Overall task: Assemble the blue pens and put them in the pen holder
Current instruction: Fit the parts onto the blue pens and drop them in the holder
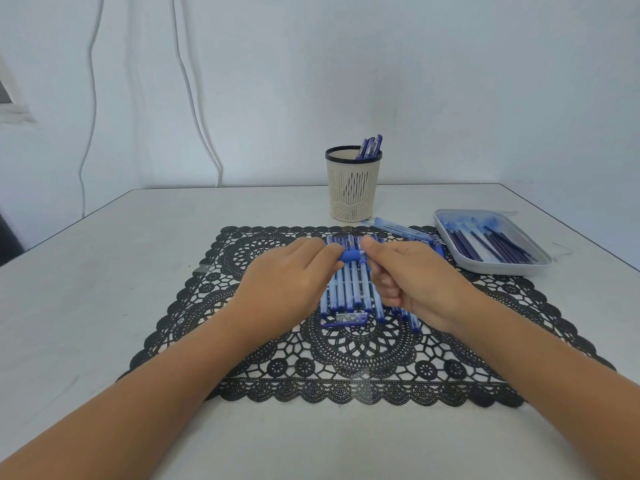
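Left hand (287,275): fingertips pinch the pen's (350,255) blue end, above the mat's (363,358) middle.
Right hand (412,282): thumb and forefinger pinch its other end.
Loose pens (346,289): a row on the mat, under both hands.
Holder (351,188): just past the mat's far edge, pens (371,147) inside.
Tray (498,266): by the table's (104,289) right edge, refills (485,242) inside.

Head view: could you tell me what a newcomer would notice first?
The left hand and right hand meet at the centre, pinching a blue pen above a row of pens on a black lace mat. Behind stands a cream pen holder with pens in it; a grey tray of refills lies at right.
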A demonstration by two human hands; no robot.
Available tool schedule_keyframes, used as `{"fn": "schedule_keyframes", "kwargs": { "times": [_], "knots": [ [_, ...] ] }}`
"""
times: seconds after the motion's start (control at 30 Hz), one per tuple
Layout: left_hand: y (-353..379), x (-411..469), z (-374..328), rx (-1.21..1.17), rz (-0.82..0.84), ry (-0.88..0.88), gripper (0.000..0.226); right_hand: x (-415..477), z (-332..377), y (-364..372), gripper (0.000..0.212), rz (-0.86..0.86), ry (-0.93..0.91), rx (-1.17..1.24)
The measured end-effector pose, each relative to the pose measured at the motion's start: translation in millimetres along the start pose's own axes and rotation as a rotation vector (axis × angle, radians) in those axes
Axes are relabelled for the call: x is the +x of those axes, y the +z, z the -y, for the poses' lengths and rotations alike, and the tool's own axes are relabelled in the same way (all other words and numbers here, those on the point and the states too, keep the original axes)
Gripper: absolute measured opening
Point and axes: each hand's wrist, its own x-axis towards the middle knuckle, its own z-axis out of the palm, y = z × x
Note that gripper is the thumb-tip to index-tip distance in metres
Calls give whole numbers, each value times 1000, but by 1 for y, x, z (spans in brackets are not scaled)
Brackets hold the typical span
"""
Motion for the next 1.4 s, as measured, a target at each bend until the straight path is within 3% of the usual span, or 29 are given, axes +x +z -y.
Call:
{"fn": "schedule_keyframes", "kwargs": {
  "times": [0.2,0.33,0.43,0.6,0.73,0.8,0.87,0.97,1.07,1.13,1.2,1.4],
  "knots": [
    [-3,0,4,-183,121,-95,34,3,-6,-1,40,29,-112,-57],
    [-4,0,8,-477,228,-226,41,1,-3,-5,38,6,-234,-322],
    [-5,1,10,-681,279,-302,32,-1,1,-10,33,24,-301,-477],
    [-3,0,11,-615,272,-268,19,0,3,-18,8,71,-311,-595],
    [0,-1,13,-544,284,-259,35,-2,6,-14,36,15,-279,-581],
    [1,-2,13,-531,290,-237,36,-3,7,-14,27,-2,-279,-608],
    [1,-2,13,-524,292,-241,37,-2,4,-17,4,29,-289,-597],
    [1,-3,13,-520,289,-241,39,0,3,-17,4,33,-278,-566],
    [1,-3,12,-516,278,-213,46,-1,7,-14,23,12,-272,-602],
    [0,-3,12,-514,273,-214,48,-2,6,-15,3,52,-278,-588],
    [0,-4,12,-518,265,-225,47,0,3,-16,18,67,-283,-537],
    [2,-3,12,-511,281,-219,41,-1,6,-12,6,-36,-302,-525]
  ]
}}
